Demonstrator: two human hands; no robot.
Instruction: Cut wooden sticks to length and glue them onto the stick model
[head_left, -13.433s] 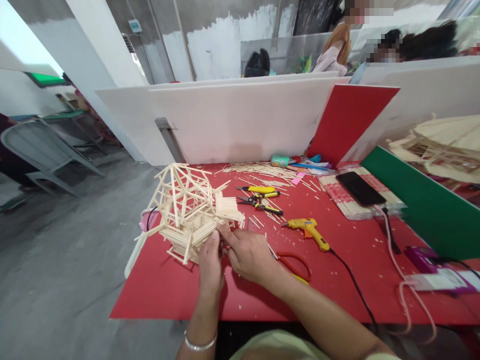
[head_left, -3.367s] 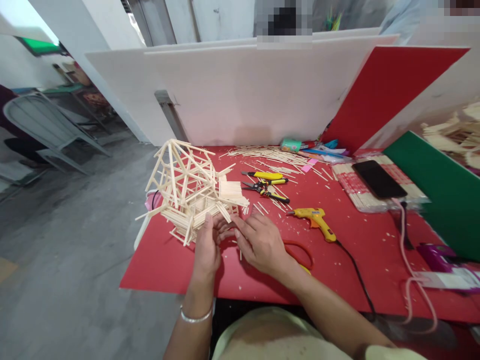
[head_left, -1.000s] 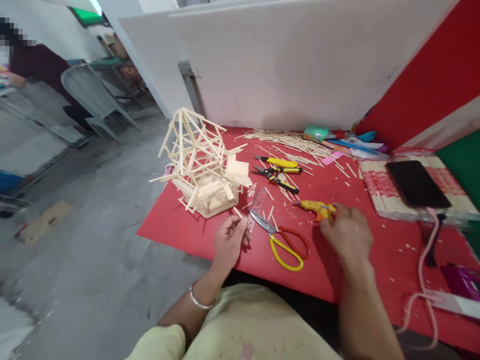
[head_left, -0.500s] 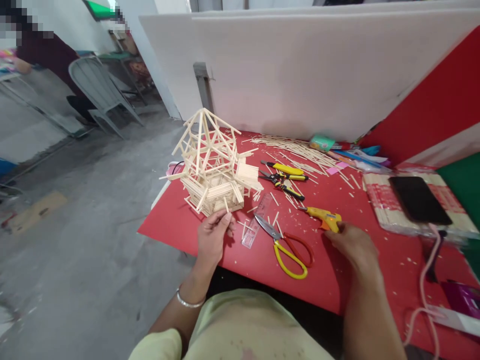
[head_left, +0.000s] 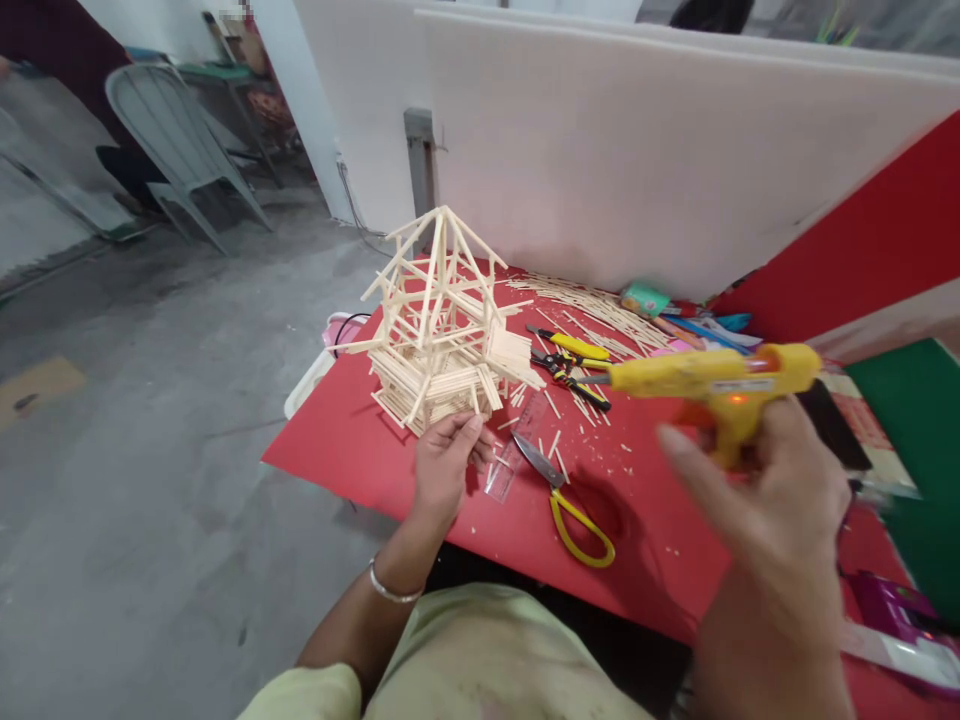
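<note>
A yellow hot glue gun (head_left: 720, 375) with a lit orange light is raised above the table, its nozzle pointing left. My right hand (head_left: 772, 490) is wrapped round its handle, a little blurred. At the near side of a pagoda-like model of thin wooden sticks (head_left: 442, 330), my left hand (head_left: 446, 460) pinches a short wooden stick (head_left: 476, 402) between thumb and fingertips. Whether that stick touches the model I cannot tell. Scissors (head_left: 566, 500) with one yellow and one red handle lie between my hands, beside a clear ruler (head_left: 514, 450).
Pliers (head_left: 570, 370) and a yellow-handled cutter (head_left: 574, 342) lie right of the model, among stick offcuts. Behind them is a pile of long sticks (head_left: 585, 300). A white board (head_left: 637, 160) stands along the back. A phone (head_left: 832, 425) lies at right, partly hidden; a chair (head_left: 180, 140) stands far left.
My right hand has lifted the glue gun off the table, up and towards the camera. My left hand keeps its pinch on the stick by the model. The view has shifted slightly.
</note>
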